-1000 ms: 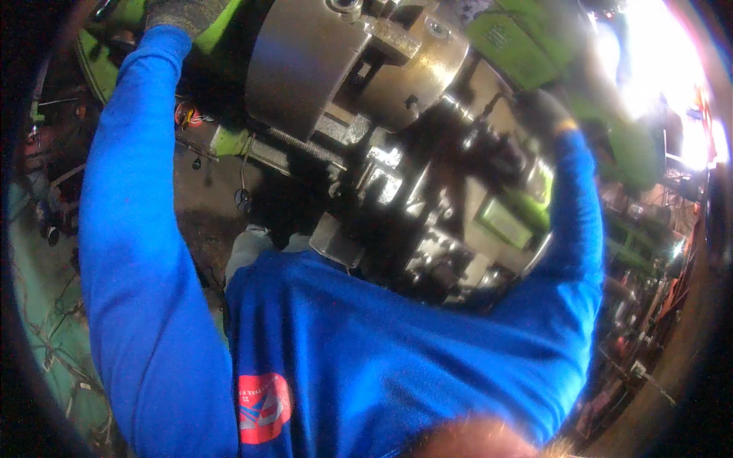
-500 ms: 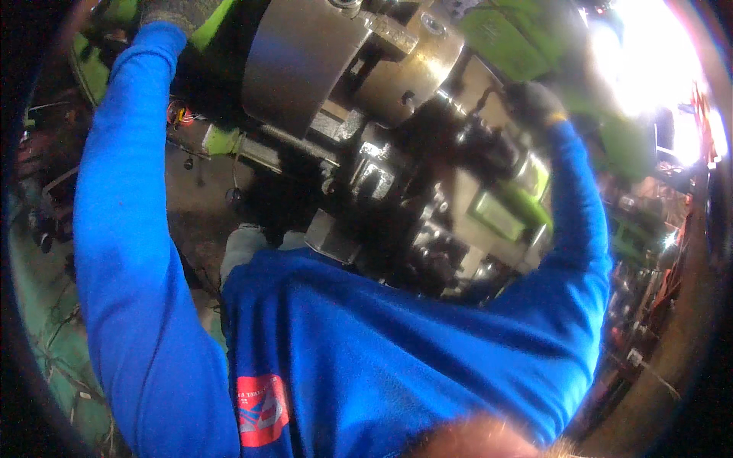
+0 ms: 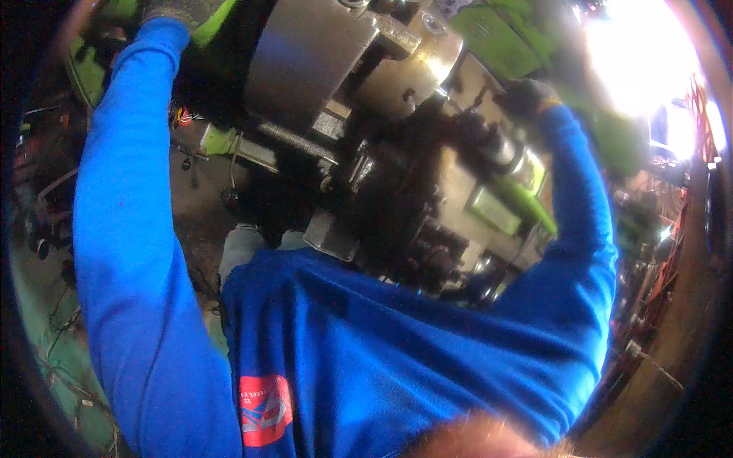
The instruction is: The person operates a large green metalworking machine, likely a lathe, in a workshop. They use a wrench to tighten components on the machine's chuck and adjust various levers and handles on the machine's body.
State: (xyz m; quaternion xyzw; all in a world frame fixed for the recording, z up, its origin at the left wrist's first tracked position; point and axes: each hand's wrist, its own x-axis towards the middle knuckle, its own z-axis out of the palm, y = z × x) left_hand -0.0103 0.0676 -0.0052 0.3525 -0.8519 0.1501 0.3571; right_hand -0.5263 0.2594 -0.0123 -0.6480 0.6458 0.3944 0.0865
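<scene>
Along the upper edge of the head view, toward the left, we have our left hand (image 3: 179, 9) in a dark work glove, partly cut off by the frame. It is just beside a bright green panel (image 3: 212, 27); whether its fingers are spread or closed on something, we cannot tell. At the upper right, our right hand (image 3: 527, 98), in a dark glove with a yellowish cuff (image 3: 548, 104), reaches to a dark handle (image 3: 482, 97). The fingers look bent, but blur and shadow hide them, so we cannot tell if they grip it.

Between our two hands, at the upper middle, sits the metal machine, with a broad steel drum (image 3: 305, 69) and, just to its right, a shinier stepped cylinder (image 3: 408, 76). Below the drum a ridged bar (image 3: 296, 143) slants down to the right. A green block (image 3: 495, 211) lies lower right of the cylinder, near our right forearm. Close to our waist we see a grey metal plate (image 3: 331, 235). Red and yellow wires (image 3: 183, 117) show beside our left forearm, and our blue shirt (image 3: 412, 343) with its red patch (image 3: 266, 411) fills the lower middle.
</scene>
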